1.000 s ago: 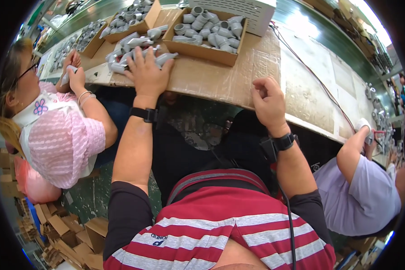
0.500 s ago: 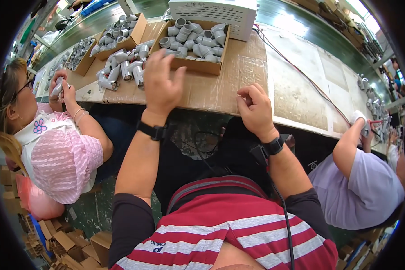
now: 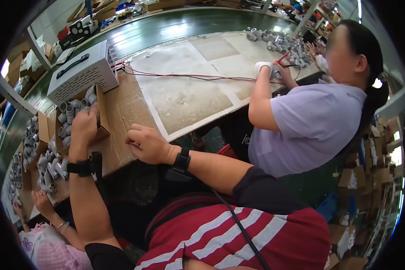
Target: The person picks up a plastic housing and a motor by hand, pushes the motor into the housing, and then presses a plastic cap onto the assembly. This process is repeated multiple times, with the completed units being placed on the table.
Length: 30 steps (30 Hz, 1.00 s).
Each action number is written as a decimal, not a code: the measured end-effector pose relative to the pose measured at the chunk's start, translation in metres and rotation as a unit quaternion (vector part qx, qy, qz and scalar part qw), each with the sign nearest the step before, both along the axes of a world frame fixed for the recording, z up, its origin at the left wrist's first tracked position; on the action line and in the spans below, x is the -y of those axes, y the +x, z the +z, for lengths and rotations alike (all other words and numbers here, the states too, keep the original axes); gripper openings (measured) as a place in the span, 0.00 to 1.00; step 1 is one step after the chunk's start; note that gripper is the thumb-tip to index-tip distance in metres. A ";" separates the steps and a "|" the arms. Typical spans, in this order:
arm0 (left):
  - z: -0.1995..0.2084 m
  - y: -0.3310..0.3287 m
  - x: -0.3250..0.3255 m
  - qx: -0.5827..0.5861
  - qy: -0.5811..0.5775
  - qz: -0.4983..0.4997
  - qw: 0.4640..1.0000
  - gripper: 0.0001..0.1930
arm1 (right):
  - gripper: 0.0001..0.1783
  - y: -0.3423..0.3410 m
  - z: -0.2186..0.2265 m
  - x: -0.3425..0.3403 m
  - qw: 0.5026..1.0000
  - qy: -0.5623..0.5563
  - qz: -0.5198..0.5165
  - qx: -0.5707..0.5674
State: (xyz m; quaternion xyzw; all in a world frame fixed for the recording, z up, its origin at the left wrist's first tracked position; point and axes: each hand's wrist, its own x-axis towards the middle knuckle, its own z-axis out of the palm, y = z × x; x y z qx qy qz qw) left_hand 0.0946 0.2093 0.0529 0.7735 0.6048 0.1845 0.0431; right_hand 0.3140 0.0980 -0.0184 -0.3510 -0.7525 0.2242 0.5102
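My left hand (image 3: 84,125) reaches over the near right part of a cardboard box (image 3: 104,118) filled with grey plastic pipe fittings (image 3: 69,112). Its fingertips dip among the fittings and are partly hidden, so whether they grip one cannot be told. Close to the table's front edge, my right hand (image 3: 147,144) hovers with its fingers curled in, and nothing shows in them. Left of the box lie loose fittings with shiny metal-looking parts (image 3: 54,170). A dark band is on each wrist.
A white vented metal case (image 3: 83,74) stands behind the box, with red and black cables (image 3: 189,76) running right. At right, a co-worker in a light purple shirt (image 3: 308,126) holds a fitting and a red-handled probe. Another co-worker's hand (image 3: 42,203) is at lower left.
The view has swung right. My left hand has moved from above the loose pieces into the box of fittings. The right hand stays curled near the table edge.
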 end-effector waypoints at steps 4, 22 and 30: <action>0.009 0.011 0.016 0.071 -0.081 -0.024 0.994 0.20 | 0.03 0.001 -0.003 -0.002 1.000 0.016 -0.013 0.016; -0.053 -0.015 0.135 0.321 0.224 -0.015 0.920 0.19 | 0.07 -0.043 0.000 0.020 0.991 -0.133 -0.009 -0.021; -0.079 0.006 0.128 0.376 0.137 0.004 0.916 0.18 | 0.13 -0.033 -0.021 0.018 0.999 -0.047 -0.025 -0.008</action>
